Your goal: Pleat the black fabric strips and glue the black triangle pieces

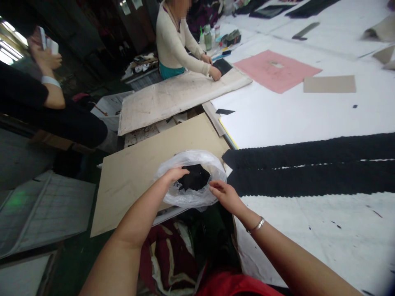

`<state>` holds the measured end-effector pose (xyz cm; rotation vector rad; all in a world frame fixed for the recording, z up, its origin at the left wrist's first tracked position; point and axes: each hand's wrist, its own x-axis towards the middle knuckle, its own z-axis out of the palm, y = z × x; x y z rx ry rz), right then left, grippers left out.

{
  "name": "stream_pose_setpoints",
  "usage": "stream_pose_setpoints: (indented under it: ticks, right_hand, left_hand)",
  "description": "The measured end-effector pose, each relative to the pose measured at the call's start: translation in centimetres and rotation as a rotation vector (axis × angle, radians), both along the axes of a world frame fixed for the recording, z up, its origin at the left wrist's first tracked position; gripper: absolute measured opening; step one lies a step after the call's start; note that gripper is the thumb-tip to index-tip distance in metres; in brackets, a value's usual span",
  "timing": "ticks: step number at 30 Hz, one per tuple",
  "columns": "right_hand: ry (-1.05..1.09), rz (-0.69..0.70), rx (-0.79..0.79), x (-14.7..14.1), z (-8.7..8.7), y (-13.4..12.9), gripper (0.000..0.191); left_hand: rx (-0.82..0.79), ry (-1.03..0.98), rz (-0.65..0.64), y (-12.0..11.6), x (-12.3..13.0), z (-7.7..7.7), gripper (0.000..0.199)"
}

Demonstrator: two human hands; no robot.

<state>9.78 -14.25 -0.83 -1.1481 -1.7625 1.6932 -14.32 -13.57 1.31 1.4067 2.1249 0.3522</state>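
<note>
A clear plastic bag stands with its mouth spread wide at the corner of the beige board, and black fabric pieces lie inside it. My left hand reaches over the bag's left rim, its visible fingers stretched toward the black pieces; some fingers are hidden. At the right rim is my right hand, fingers slightly bent and apart, with nothing seen in it. Just right of the bag, two long black fabric strips with jagged edges lie on the white table.
The beige board extends left of the bag. Another person handles a black piece on a padded board. Pink cloth and a tan card lie on the white table. A second person holds a phone at left.
</note>
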Motion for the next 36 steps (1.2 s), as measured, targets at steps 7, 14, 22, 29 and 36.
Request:
stream_pose_setpoints:
  ticks: [7, 14, 22, 29, 36]
  right_hand:
    - [0.441, -0.031, -0.851, 2.9, 2.3, -1.9, 0.032]
    - [0.565, -0.195, -0.884, 12.1, 2.7, -5.6, 0.03]
    - [0.538, -0.406, -0.849, 26.9, 0.4, -7.0, 0.033]
    - [0.318, -0.562, -0.618, 36.7, -4.2, -8.3, 0.05]
    - [-0.074, -0.571, -0.166, 42.9, -6.6, -7.4, 0.062]
  left_hand:
    - [-0.055, -1.253, 0.19, -6.6, 7.2, 3.0, 0.035]
    - [-0.003, -1.611, 0.285, -9.3, 20.3, 1.5, 0.04]
    - [-0.122, -1.631, 0.553, -9.7, 35.4, -3.4, 0.039]
    - [-0.198, -1.545, 0.706, -9.5, 42.5, -5.3, 0.036]
    - [-0.096, -1.445, 0.715, -10.0, 44.7, -4.8, 0.033]
